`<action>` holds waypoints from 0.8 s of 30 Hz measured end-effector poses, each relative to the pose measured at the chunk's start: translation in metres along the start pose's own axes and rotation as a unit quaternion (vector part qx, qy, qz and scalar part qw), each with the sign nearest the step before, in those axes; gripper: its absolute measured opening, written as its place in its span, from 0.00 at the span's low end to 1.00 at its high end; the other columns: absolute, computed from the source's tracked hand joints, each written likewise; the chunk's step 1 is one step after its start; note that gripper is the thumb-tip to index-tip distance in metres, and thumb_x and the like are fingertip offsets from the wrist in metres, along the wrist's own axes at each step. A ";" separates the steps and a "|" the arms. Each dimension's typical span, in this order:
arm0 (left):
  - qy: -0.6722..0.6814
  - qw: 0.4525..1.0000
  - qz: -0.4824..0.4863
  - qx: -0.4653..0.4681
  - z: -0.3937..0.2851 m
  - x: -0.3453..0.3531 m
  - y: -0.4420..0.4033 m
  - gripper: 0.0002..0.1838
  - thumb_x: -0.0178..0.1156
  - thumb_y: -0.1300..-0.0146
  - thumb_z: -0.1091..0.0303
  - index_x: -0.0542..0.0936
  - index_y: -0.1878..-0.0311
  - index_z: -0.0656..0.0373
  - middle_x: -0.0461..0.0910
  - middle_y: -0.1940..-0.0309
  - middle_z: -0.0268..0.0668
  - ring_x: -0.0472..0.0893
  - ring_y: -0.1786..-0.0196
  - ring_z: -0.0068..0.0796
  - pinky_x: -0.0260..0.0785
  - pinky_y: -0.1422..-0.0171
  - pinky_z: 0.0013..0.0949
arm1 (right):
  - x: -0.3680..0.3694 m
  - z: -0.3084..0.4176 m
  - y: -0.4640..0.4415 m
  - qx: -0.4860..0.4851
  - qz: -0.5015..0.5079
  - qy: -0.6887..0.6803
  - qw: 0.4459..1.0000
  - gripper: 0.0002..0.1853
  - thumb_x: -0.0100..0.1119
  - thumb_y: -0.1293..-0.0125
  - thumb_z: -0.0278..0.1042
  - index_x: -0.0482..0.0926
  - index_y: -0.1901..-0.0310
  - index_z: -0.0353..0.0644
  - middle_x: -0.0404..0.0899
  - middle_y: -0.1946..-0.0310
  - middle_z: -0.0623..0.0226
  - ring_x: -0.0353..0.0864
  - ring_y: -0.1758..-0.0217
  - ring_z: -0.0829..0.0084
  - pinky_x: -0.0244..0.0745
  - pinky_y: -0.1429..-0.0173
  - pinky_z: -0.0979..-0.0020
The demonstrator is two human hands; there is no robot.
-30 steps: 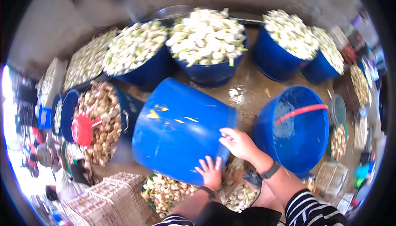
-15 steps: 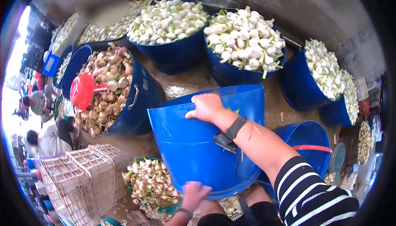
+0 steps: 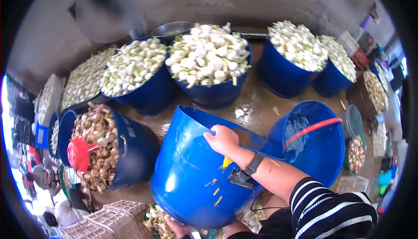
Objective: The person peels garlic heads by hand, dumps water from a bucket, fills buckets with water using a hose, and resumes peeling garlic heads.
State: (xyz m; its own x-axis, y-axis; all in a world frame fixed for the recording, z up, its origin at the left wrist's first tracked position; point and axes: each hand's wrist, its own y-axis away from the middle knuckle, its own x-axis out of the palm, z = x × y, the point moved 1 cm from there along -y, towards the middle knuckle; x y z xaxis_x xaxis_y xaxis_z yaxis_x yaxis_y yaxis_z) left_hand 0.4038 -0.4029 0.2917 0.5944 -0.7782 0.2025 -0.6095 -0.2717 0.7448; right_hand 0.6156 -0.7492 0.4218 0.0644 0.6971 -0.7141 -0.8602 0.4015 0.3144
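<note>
A big blue tub (image 3: 187, 165) is tipped to the right in front of me, its mouth towards a second blue tub (image 3: 333, 152) with a red tube (image 3: 313, 130) across it. My right hand (image 3: 223, 139), a dark band on its wrist, is closed over the upper rim. Low down, my left hand (image 3: 176, 227) is at the base of the tipped tub, its fingers partly hidden there. Bits of yellow and straw-coloured plant stick to the tub's side. The inside of the tipped tub is mostly hidden.
Blue tubs heaped with peeled garlic bulbs (image 3: 209, 54) line the wall. Unpeeled garlic (image 3: 100, 141) with a red scoop (image 3: 78, 153) fills a tub at left. A wicker crate (image 3: 115, 221) is lower left. Other people (image 3: 67, 213) sit at far left.
The blue tub has tilted further, its mouth swinging to the right towards the second tub. My left hand has moved left and down with its base. The view has shifted right.
</note>
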 end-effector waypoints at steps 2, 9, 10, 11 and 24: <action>-0.059 0.998 -0.008 -0.024 -0.020 -0.013 -0.023 0.33 0.43 0.43 0.37 0.71 0.50 0.59 0.75 0.53 0.40 0.71 0.48 0.37 0.63 0.45 0.42 | -0.008 -0.020 0.002 0.038 -0.004 -0.063 0.997 0.19 0.54 0.45 0.51 0.80 0.67 0.42 0.80 0.70 0.55 0.79 0.62 0.55 0.73 0.59 0.59; -0.111 0.987 0.114 0.014 -0.058 0.030 -0.070 0.31 0.43 0.39 0.42 0.67 0.41 0.57 0.71 0.46 0.41 0.70 0.44 0.41 0.62 0.39 0.43 | 0.021 -0.120 0.007 0.044 0.081 -0.234 0.968 0.26 0.56 0.47 0.51 0.76 0.60 0.30 0.77 0.61 0.42 0.76 0.54 0.50 0.70 0.49 0.58; -0.136 0.978 0.156 -0.034 -0.058 0.044 -0.064 0.39 0.46 0.41 0.38 0.56 0.33 0.54 0.65 0.41 0.43 0.69 0.43 0.43 0.60 0.38 0.47 | 0.019 -0.125 0.009 0.017 0.109 -0.235 0.966 0.28 0.56 0.46 0.51 0.74 0.56 0.29 0.76 0.59 0.41 0.76 0.53 0.49 0.70 0.49 0.58; -0.151 0.976 0.152 -0.041 -0.047 0.059 -0.056 0.39 0.46 0.41 0.38 0.56 0.33 0.54 0.65 0.41 0.43 0.69 0.43 0.43 0.60 0.38 0.47 | 0.015 -0.130 0.013 -0.012 0.134 -0.239 0.962 0.29 0.55 0.45 0.50 0.72 0.53 0.28 0.75 0.57 0.40 0.75 0.52 0.48 0.69 0.48 0.59; -0.518 0.825 -0.205 0.091 0.019 0.131 -0.063 0.54 0.47 0.49 0.27 0.28 0.30 0.40 0.29 0.30 0.46 0.54 0.32 0.47 0.56 0.35 0.54 | -0.156 -0.462 -0.052 -0.001 0.132 0.392 0.911 0.22 0.64 0.55 0.52 0.82 0.62 0.46 0.80 0.61 0.63 0.76 0.51 0.62 0.65 0.45 0.63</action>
State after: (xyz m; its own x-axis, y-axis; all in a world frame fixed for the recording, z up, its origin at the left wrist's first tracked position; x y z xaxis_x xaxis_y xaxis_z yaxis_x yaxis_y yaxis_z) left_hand 0.5101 -0.4982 0.2590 0.0596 -0.6409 -0.7653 -0.5928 -0.6396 0.4894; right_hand 0.4166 -1.1531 0.2284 -0.5242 0.1315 -0.8413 -0.7945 0.2800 0.5388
